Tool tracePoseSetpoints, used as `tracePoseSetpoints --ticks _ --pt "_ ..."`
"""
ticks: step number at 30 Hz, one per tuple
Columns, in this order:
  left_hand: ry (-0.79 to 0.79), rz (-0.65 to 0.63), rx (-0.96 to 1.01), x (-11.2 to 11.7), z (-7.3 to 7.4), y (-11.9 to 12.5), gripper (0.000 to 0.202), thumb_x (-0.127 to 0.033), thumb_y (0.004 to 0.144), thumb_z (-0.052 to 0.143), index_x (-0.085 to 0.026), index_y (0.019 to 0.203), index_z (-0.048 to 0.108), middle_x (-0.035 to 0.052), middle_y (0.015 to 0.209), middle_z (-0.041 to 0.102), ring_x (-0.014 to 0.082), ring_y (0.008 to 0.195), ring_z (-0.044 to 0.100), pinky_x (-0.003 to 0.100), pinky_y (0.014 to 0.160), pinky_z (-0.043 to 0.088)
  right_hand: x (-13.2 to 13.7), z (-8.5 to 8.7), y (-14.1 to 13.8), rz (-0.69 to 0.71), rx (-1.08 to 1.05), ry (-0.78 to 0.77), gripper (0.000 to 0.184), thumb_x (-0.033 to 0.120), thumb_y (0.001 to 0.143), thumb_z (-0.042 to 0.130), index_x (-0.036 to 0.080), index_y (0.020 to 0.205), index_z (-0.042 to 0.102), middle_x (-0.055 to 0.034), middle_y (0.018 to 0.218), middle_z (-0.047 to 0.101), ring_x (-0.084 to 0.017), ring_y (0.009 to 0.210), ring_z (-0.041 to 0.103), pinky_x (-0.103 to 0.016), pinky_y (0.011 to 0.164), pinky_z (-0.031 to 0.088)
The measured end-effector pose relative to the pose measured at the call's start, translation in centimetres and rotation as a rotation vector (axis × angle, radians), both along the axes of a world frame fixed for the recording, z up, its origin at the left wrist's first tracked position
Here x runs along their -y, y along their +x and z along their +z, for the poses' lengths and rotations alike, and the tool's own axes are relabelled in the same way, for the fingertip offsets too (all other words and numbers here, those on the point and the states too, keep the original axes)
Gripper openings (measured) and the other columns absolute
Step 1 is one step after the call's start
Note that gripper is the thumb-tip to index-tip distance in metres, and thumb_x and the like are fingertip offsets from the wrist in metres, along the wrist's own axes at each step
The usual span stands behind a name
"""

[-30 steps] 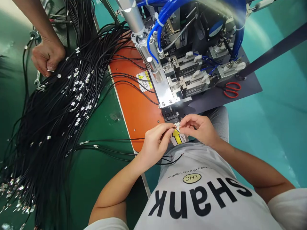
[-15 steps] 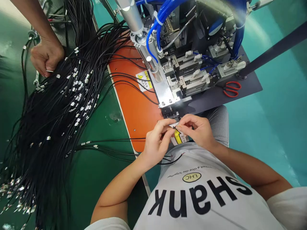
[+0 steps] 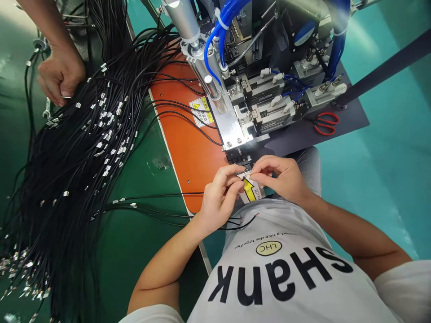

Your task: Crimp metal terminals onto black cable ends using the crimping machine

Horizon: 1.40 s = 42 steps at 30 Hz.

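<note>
My left hand [image 3: 220, 193] is closed in a pinch on a black cable [image 3: 191, 194], which runs in from the left across the orange plate. The cable's stripped end sticks out toward my right hand [image 3: 281, 177], whose thumb and forefinger pinch the thin wires [image 3: 248, 174] there. Both hands are just in front of the machine's front edge, over a white label with a yellow arrow [image 3: 249, 190]. A few more black cables [image 3: 247, 226] pass under my left wrist, their bare ends resting against my shirt.
A machine [image 3: 235, 130] with metal cylinders and blue air hoses stands ahead on an orange plate [image 3: 182, 157]. Red-handled cutters [image 3: 326, 124] lie on its dark base. At left, a large pile of black cables [image 3: 67, 170] covers the green table; another person's hand [image 3: 62, 74] rests beside it.
My right hand has shifted slightly, and its fingers have drawn a little away from the label, so more of the arrow shows. My left hand has hardly moved. The view has shifted slightly.
</note>
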State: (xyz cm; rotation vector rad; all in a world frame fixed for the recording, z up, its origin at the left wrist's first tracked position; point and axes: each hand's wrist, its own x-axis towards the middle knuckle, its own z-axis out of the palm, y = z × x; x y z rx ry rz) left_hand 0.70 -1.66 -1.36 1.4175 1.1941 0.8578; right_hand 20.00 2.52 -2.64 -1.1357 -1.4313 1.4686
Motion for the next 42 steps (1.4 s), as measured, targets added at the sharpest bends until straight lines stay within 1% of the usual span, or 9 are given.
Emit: tracePoseSetpoints --ticks 7,13,17,21,26,31,35,39,42 --pt "0.027 0.038 -0.007 -0.1 -0.3 0.4 0.028 -0.020 0.096 0.055 -0.022 0.123 0.057 0.0008 0.082 0.064 0.0104 0.073 0.062 0.023 0.070 0.052 1.3 -0.3 -1.2 -0.079 0.020 0.006 0.005 0.020 0.082 0.071 0.020 0.078 0.068 -0.0001 0.081 0.066 -0.009 0.062 0.056 -0.025 0.057 0.043" --pt "0.032 0.096 0.008 -1.1 0.7 0.9 0.015 -0.021 0.088 0.067 -0.020 0.101 0.073 0.0057 0.095 0.066 0.0130 0.080 0.062 0.024 0.066 0.053 1.1 -0.2 -0.4 -0.038 0.060 0.047 0.009 0.017 0.082 0.071 0.020 0.076 0.066 0.0009 0.075 0.064 -0.011 0.065 0.055 -0.025 0.058 0.043" --pt "-0.084 0.152 0.125 -1.5 0.9 1.3 0.009 -0.023 0.083 0.072 -0.019 0.090 0.076 0.0050 0.089 0.066 0.0120 0.073 0.062 0.023 0.059 0.055 1.1 -0.1 -0.4 -0.034 0.076 0.065 0.010 0.015 0.081 0.072 0.020 0.075 0.065 0.0010 0.074 0.064 -0.011 0.066 0.055 -0.025 0.059 0.043" --pt "-0.237 0.172 0.264 -1.6 0.7 1.2 0.009 -0.025 0.080 0.075 -0.019 0.086 0.075 0.0043 0.086 0.064 0.0100 0.062 0.059 0.021 0.045 0.051 1.3 -0.1 -0.5 -0.013 0.075 0.067 0.009 0.015 0.082 0.070 0.020 0.076 0.065 0.0006 0.076 0.064 -0.012 0.068 0.054 -0.026 0.059 0.043" --pt "-0.319 0.198 0.315 -1.6 0.1 0.9 0.011 -0.027 0.078 0.078 -0.019 0.084 0.074 0.0037 0.089 0.061 0.0092 0.063 0.058 0.019 0.041 0.048 1.2 -0.3 -0.7 -0.010 0.069 0.065 0.010 0.015 0.083 0.069 0.020 0.076 0.064 0.0011 0.076 0.064 -0.011 0.068 0.054 -0.027 0.061 0.041" --pt "-0.323 0.221 0.311 -1.4 0.1 1.1 0.011 -0.028 0.080 0.075 -0.019 0.085 0.073 0.0029 0.087 0.063 0.0068 0.058 0.054 0.019 0.042 0.048 1.3 -0.4 -0.8 -0.023 0.096 0.061 0.009 0.017 0.083 0.070 0.021 0.076 0.065 0.0010 0.077 0.065 -0.012 0.069 0.055 -0.027 0.061 0.041" --pt "-0.270 0.239 0.239 -1.3 0.5 1.4 0.013 -0.029 0.080 0.075 -0.017 0.083 0.072 0.0040 0.086 0.065 0.0079 0.061 0.056 0.020 0.048 0.050 1.6 0.0 -0.3 -0.052 0.154 0.022 0.011 0.024 0.079 0.076 0.022 0.087 0.068 0.0005 0.085 0.069 -0.012 0.066 0.059 -0.029 0.063 0.044" --pt "-0.238 0.228 0.178 -1.3 0.6 1.6 0.014 -0.029 0.080 0.075 -0.016 0.082 0.071 0.0036 0.084 0.065 0.0084 0.063 0.057 0.020 0.054 0.050 1.8 0.7 -0.1 -0.105 0.206 0.108 0.002 0.023 0.084 0.070 0.023 0.085 0.069 -0.0002 0.080 0.068 -0.014 0.070 0.059 -0.030 0.062 0.045" --pt "-0.264 0.213 0.157 -1.2 0.7 1.6 0.013 -0.029 0.082 0.073 -0.016 0.083 0.071 0.0020 0.079 0.065 0.0075 0.061 0.055 0.020 0.055 0.049 1.6 0.8 -0.2 -0.095 0.213 0.167 0.009 0.017 0.088 0.064 0.023 0.080 0.066 0.0003 0.077 0.065 -0.014 0.069 0.056 -0.030 0.063 0.045"
